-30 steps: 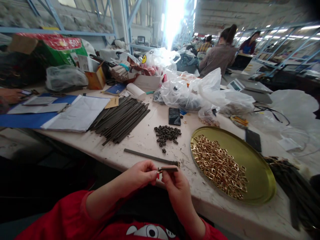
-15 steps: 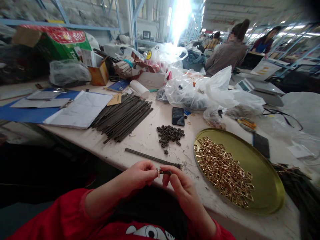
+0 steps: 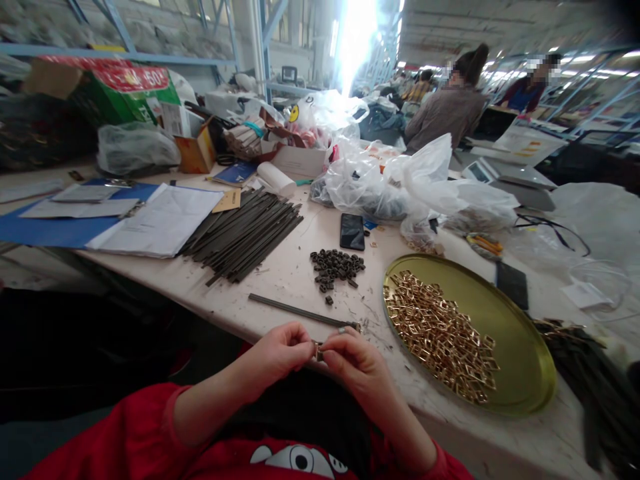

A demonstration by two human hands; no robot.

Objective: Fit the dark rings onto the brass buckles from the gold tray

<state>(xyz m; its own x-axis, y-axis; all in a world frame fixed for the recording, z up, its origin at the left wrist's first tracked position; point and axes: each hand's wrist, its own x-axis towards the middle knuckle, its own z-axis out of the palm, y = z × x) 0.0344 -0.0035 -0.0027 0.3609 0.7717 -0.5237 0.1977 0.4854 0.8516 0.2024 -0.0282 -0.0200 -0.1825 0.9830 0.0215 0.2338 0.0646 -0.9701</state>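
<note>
My left hand (image 3: 283,350) and my right hand (image 3: 353,363) meet at the table's near edge, fingertips pinched together on a small metal buckle and strap end (image 3: 318,349); most of it is hidden by the fingers. A single dark strap (image 3: 300,311) lies on the table just beyond my hands. Further back sits a little heap of dark loops (image 3: 334,265). To the right, a round gold tray (image 3: 520,347) holds several gold buckles (image 3: 440,337).
A bundle of dark straps (image 3: 245,233) lies at centre left beside papers (image 3: 160,220) on a blue folder. A black phone (image 3: 352,231), plastic bags (image 3: 400,183) and boxes crowd the back. More dark straps (image 3: 595,380) lie at far right. Other people sit in the background.
My hands have drawn closer together; the short strap end that stuck out between them is now nearly covered by my fingers. The view shifted slightly.
</note>
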